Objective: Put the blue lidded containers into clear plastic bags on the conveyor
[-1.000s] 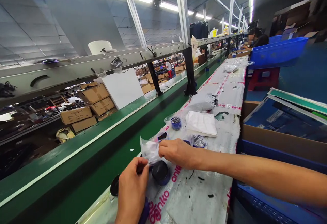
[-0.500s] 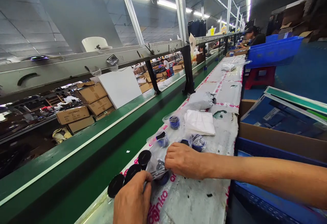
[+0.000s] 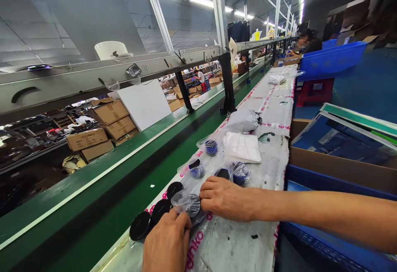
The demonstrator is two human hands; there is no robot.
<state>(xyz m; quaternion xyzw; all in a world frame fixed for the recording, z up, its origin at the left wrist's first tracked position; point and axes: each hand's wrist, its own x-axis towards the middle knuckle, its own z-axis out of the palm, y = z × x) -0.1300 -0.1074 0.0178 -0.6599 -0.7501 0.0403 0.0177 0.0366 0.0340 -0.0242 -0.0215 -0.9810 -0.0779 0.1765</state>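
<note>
Clear plastic bag (image 3: 179, 201) is covering dark round item (image 3: 194, 206) on pink-printed bench sheet (image 3: 235, 243), lying between left hand (image 3: 168, 241) and right hand (image 3: 223, 199). Both are touching bag; fingertips being partly hidden, cannot tell whether either is gripping.

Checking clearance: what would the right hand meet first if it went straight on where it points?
The right hand would likely meet the bagged round item just ahead; whether they touch is unclear.

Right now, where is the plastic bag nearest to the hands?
In the head view, the bag is low, just left of centre, between the left hand and right hand, beside round black caps.
</note>
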